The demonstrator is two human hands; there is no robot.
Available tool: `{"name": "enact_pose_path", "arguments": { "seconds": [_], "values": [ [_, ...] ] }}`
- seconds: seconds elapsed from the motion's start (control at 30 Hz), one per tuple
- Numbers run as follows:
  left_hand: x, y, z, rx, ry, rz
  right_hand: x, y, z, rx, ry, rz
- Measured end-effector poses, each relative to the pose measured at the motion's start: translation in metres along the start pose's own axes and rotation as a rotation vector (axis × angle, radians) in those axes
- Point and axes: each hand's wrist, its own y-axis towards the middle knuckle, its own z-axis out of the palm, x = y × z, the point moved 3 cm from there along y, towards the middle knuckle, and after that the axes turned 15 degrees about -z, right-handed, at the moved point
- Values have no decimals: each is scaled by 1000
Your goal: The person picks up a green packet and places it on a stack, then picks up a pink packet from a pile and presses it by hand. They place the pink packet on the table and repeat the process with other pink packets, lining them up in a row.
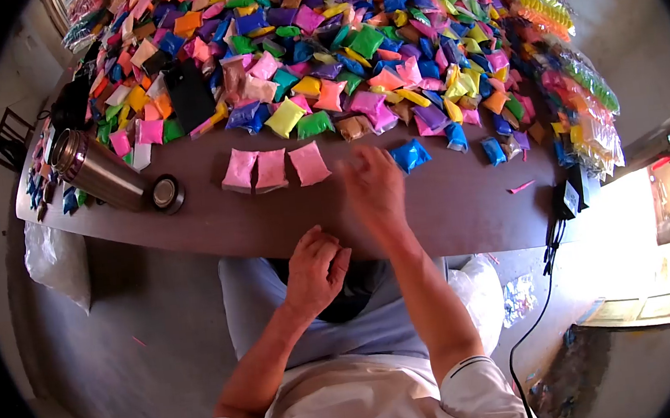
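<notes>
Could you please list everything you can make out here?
Table: one, brown, centre.
Heaped packets: uncountable, mixed colours, far side.
Pink packets: three, light pink, before the heap.
Loose packet: one, blue, beside right hand.
Flask: one, steel-coloured, left.
Round lid: one, black and silver, by flask.
Flat slab: one, black, on heap.
Bagged packs: count unclear, multicoloured, far right.
Adapter: one, black, right edge.
Left hand: one, bare, near edge.
Right hand: one, bare, blurred, over table.

Around your table (215,220)
You have a steel flask (101,171) near its round lid (165,194), a black phone (189,96) on the heap, and a dark cable (517,336) hanging off the right.
</notes>
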Motion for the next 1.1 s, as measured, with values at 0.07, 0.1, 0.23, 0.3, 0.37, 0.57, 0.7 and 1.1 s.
{"name": "enact_pose_path", "arguments": {
  "seconds": [0.07,0.1,0.23,0.3,0.37,0.57,0.7,1.1],
  "values": [
    [1,0,1,2,5,2,21,-23,-36,143,48,204],
    [0,-1,2,4,16,9,29,-38,-47,228,53,291],
    [-20,7,5,65,100,16,34,-83,-51,195,219,184],
    [-33,13,11,274,10,-42,30,-91,-49,201,557,285],
    [-40,22,19,244,97,4,22,-92,-52,233,716,386],
    [-74,28,36,228,356,184,14,-107,-33,-101,1742,771],
    [-94,22,47,262,465,261,15,-120,-34,-329,2173,665],
    [-112,12,93,199,767,387,-6,-119,-44,-334,2402,492]
  ]
}}
